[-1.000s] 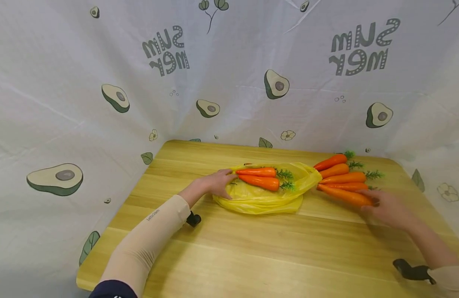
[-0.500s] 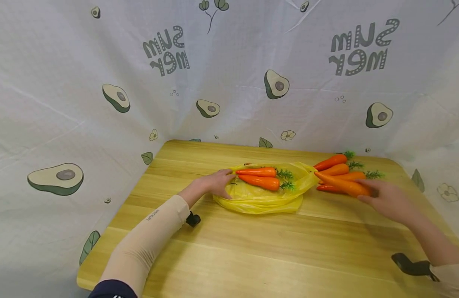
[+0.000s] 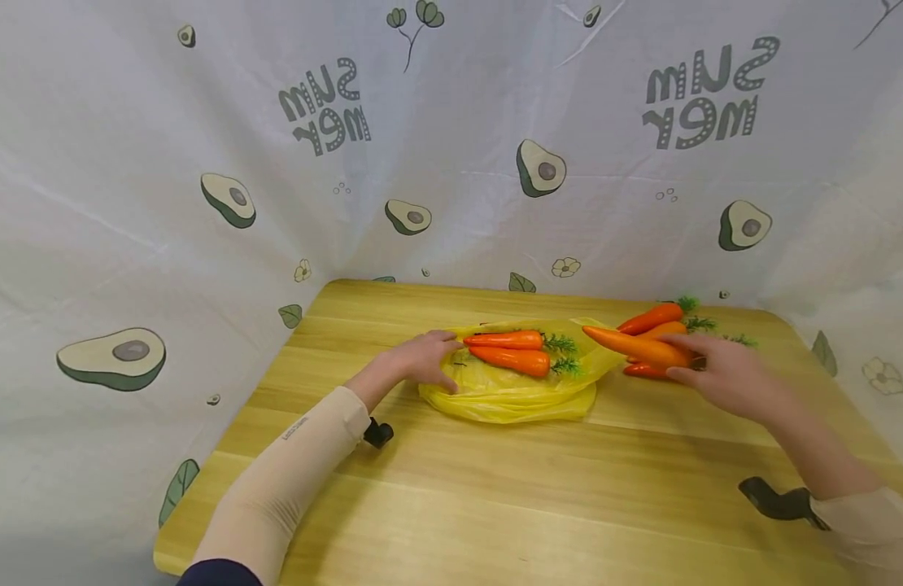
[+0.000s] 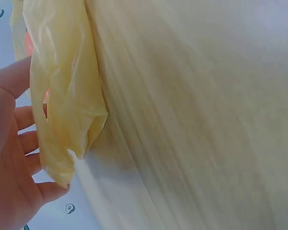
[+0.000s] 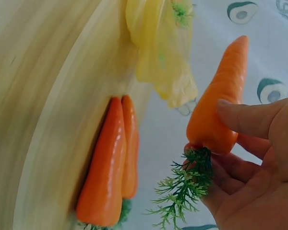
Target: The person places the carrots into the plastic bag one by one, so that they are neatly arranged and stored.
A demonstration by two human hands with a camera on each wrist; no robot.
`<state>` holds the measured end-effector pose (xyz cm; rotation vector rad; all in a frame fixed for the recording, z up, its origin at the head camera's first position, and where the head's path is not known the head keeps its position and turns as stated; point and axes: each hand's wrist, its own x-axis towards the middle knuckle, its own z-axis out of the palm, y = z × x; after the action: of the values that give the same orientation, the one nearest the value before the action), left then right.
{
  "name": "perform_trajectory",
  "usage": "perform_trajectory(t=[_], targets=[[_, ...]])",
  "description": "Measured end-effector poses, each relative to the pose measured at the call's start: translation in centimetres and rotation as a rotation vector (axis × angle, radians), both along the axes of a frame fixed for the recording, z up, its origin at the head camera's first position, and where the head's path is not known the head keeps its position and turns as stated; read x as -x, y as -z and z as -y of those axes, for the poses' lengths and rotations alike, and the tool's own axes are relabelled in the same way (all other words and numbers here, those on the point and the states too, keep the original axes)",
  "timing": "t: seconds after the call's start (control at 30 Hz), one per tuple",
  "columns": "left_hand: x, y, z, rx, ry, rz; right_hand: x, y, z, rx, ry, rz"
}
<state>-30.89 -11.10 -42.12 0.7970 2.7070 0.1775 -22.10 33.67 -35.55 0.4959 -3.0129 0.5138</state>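
A yellow plastic bag (image 3: 506, 407) lies on the table with its mouth toward the left. Two carrots (image 3: 506, 362) with green tops show on it, side by side. At its left end my left hand (image 3: 425, 358) touches the bag, fingers spread; in the left wrist view the fingers (image 4: 28, 141) reach behind the thin film at the bag's edge. My right hand (image 3: 730, 374) grips another carrot (image 5: 220, 100) by its thick end, thumb on its side, green leaves hanging below. This carrot's tip overlaps the bag's right edge in the head view.
Several more carrots (image 3: 652, 317) lie in a pile right of the bag, partly hidden by the held one. The wooden table (image 3: 495, 496) has rounded corners. A white curtain (image 3: 451, 122) printed with avocados hangs behind and at the sides.
My right hand has lifted a carrot from the front of the right pile and carried it up and left toward the bag. The left hand has stayed nearly still at the bag's edge.
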Motion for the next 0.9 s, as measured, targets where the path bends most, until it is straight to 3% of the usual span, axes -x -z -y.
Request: perform_trajectory(t=[0.47, 0.67, 0.9], targets=[[-0.7, 0.2, -0.7, 0.051, 0.001, -0.125, 1.4, 0.1, 5.2, 0.111, -0.114, -0.054], [-0.8, 0.4, -0.6, 0.042, -0.016, -0.078, 2.1, 0.5, 7.1, 0.103, -0.134, -0.018], [-0.8, 0.7, -0.4, 0.029, 0.016, -0.036, 2.4, 1.0, 9.4, 0.108, -0.168, 0.025]])
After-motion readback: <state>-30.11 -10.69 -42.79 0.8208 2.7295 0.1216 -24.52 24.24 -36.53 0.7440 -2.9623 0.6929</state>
